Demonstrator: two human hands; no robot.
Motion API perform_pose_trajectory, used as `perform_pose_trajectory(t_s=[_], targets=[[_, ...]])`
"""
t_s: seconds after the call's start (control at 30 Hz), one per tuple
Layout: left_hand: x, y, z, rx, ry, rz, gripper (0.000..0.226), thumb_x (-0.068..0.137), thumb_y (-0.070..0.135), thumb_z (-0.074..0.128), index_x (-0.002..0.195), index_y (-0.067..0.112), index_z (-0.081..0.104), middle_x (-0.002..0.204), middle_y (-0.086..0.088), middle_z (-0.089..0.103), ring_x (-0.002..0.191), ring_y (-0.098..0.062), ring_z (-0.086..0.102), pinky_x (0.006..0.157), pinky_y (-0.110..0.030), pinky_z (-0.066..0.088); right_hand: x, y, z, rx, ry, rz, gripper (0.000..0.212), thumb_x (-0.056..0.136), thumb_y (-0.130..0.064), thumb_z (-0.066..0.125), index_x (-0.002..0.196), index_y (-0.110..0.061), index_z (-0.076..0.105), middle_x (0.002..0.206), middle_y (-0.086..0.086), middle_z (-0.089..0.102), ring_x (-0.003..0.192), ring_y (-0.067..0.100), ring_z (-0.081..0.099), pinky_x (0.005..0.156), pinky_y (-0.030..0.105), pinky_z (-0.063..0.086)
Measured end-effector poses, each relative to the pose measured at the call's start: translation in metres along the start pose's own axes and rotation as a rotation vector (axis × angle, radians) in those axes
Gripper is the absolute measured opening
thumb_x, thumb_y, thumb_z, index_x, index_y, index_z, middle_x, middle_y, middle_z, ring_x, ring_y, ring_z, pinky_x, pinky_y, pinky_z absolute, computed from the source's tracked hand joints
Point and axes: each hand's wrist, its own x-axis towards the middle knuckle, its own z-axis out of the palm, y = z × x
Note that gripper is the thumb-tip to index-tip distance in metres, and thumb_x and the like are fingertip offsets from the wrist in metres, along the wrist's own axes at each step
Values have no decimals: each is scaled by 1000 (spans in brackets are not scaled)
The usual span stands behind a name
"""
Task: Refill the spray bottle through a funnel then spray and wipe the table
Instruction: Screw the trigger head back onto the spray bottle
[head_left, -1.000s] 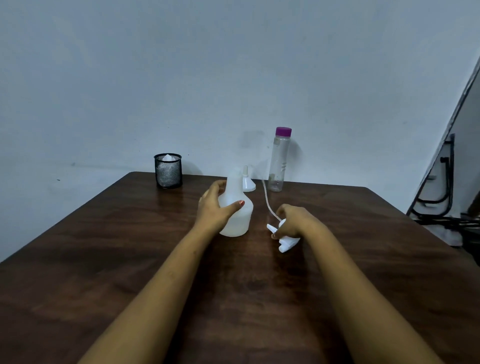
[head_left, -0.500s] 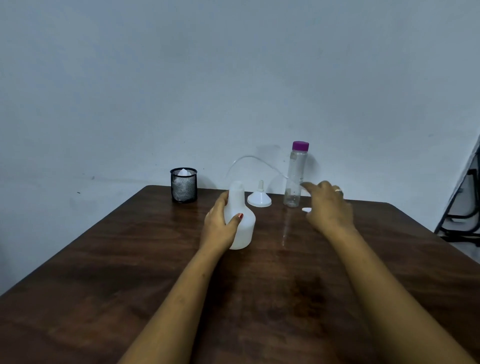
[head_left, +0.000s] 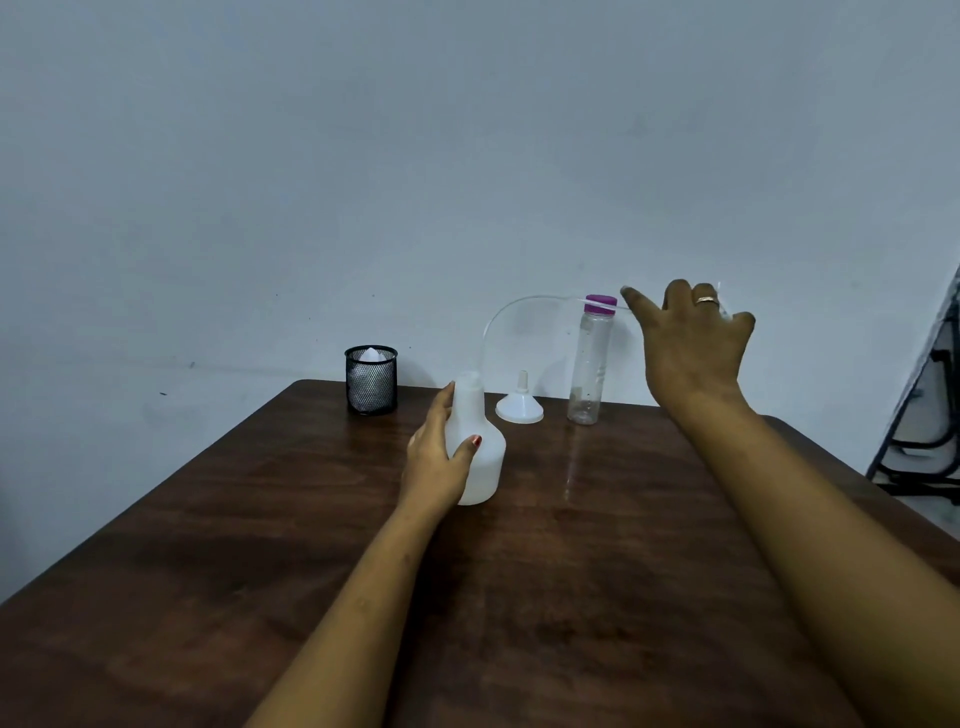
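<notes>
A white spray bottle (head_left: 480, 457) stands without its head on the dark wooden table (head_left: 597, 597), my left hand (head_left: 436, 457) wrapped around its left side. My right hand (head_left: 691, 348) is raised to the right above the table and grips the spray head, which it mostly hides. The head's clear dip tube (head_left: 524, 301) arcs from my right hand down to the bottle's neck. A white funnel (head_left: 519, 408) sits upside down just behind the bottle. Right of it stands a clear water bottle (head_left: 589, 369) with a purple cap.
A black mesh cup (head_left: 371, 382) with something white in it stands at the table's far left edge, close to the wall. A dark metal frame (head_left: 930, 447) is off the table's right side.
My right hand has risen from the table, up and to the right, carrying the spray head, and the tube now arcs high above the bottle. My left hand has stayed on the bottle.
</notes>
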Motion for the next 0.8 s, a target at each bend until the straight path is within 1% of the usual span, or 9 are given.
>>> perform_pose_trajectory(t_s=[0.13,0.3,0.4,0.5,0.53,0.63,0.73,0.77,0.8], targets=[[0,-1,-1,-8,-9,11,67,87,17,60,143,35,30,144,6,44,130,-19,41,108,-40,36,2,-9,-5,24,4,0,105,64,-8,79,146,-36,20,126,7,43,127,27,38,78,39,44],[1,-3,-1,-7,-8,18,67,87,16,61,143,35,30,144,7,44,130,-18,41,109,-39,36,-2,-14,-5,27,77,-71,94,67,-7,76,144,-34,27,125,8,44,121,28,44,80,41,43],[2,-4,-1,-7,-6,22,66,87,17,61,143,35,30,144,7,44,130,-19,41,108,-39,35,-3,-13,5,-1,154,-78,92,57,-6,81,135,-35,42,115,6,50,111,28,51,78,42,45],[2,-3,-1,-15,-7,15,66,88,16,60,143,35,30,145,6,43,131,-20,40,109,-40,35,-1,-12,13,-21,256,-100,87,40,-4,88,119,-32,60,104,6,58,99,28,58,77,44,47],[1,-3,0,-17,-6,13,66,88,17,60,143,35,30,145,6,43,131,-20,40,109,-40,35,0,-12,15,-21,296,-128,85,38,-4,89,114,-30,63,103,6,59,98,28,60,77,45,48],[1,-4,0,-22,-4,11,66,88,17,60,144,35,29,146,6,42,132,-20,38,110,-41,34,-1,-20,16,-57,446,-270,68,44,-7,85,105,-30,67,101,3,62,96,26,62,81,45,48],[0,-3,0,-17,-9,0,66,89,19,59,144,36,28,147,5,40,132,-21,37,110,-44,34,2,-34,19,-68,460,-450,74,38,-13,85,108,-29,65,106,-1,63,100,23,61,85,44,48],[0,-3,0,-12,-12,-7,66,90,20,58,145,37,27,147,5,40,132,-22,37,110,-44,34,1,-38,19,-75,474,-499,70,42,-9,80,108,-28,65,107,-1,63,101,21,61,85,44,48],[0,-2,0,-7,-14,-11,66,90,21,58,145,37,26,147,4,39,132,-23,36,109,-45,34,0,-43,18,-69,486,-550,61,52,-4,69,108,-27,65,108,-2,64,102,20,61,85,43,49]])
